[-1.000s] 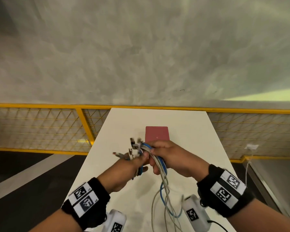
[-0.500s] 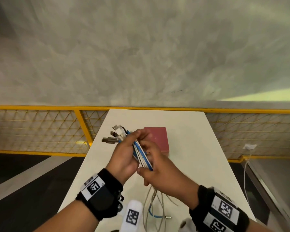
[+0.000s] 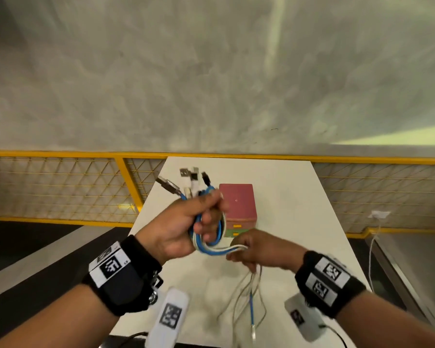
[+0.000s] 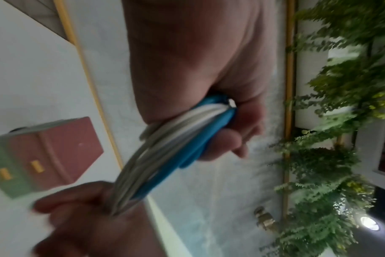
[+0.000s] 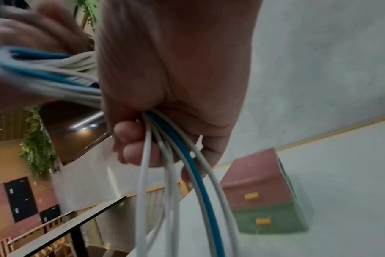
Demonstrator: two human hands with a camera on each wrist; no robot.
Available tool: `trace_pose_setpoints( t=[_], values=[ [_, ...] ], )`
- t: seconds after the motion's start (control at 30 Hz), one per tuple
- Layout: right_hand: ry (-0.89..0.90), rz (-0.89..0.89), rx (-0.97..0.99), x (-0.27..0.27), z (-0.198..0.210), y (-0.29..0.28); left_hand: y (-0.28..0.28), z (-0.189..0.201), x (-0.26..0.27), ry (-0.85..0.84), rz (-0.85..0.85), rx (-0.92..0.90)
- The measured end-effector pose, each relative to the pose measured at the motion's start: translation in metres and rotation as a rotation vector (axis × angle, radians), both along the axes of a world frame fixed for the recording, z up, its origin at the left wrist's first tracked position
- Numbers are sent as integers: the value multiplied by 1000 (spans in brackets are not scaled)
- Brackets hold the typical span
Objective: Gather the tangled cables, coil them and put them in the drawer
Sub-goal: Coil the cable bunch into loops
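Our left hand (image 3: 183, 229) clamps the looped cables (image 3: 206, 244), plugs fanning above its fist; our right hand (image 3: 259, 249) grips the strands trailing below.

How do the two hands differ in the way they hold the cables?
The left hand is raised, gripping the cables near the plugs, looped round its fingers. The right hand is lower and holds the same bundle further along, with loose ends hanging below it. Both grip with curled fingers.

A white table (image 3: 286, 192) fills the frame's lower centre; a yellow mesh railing (image 3: 60, 187) crosses behind it; green foliage (image 4: 341, 121) lines the left wrist view's right side.
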State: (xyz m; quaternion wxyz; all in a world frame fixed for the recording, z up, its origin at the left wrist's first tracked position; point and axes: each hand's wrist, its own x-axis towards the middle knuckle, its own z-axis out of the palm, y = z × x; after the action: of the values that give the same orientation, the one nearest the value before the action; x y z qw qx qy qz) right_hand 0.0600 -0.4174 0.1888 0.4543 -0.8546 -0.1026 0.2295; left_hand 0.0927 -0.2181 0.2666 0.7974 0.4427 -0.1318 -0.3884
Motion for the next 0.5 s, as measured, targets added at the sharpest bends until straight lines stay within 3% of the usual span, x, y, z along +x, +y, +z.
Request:
trace_pose_setpoints(
  t=[0.13,0.3,0.37,0.43,0.5],
  values=[
    [-88,75,-245,20,34,-7,12,-16,-14,-101,-265,278],
    [-170,70,-354,27,67,1,11,-6,-16,-507,-458,841],
    [-212,29,-315,25,77,2,9,-12,-15,-630,-352,1011],
    [-202,-32,-220,22,83,3,4,-21,-12,-681,-92,947],
    [-153,-121,-62,17,85,7,-2,-28,-7,-573,181,811]
  ],
)
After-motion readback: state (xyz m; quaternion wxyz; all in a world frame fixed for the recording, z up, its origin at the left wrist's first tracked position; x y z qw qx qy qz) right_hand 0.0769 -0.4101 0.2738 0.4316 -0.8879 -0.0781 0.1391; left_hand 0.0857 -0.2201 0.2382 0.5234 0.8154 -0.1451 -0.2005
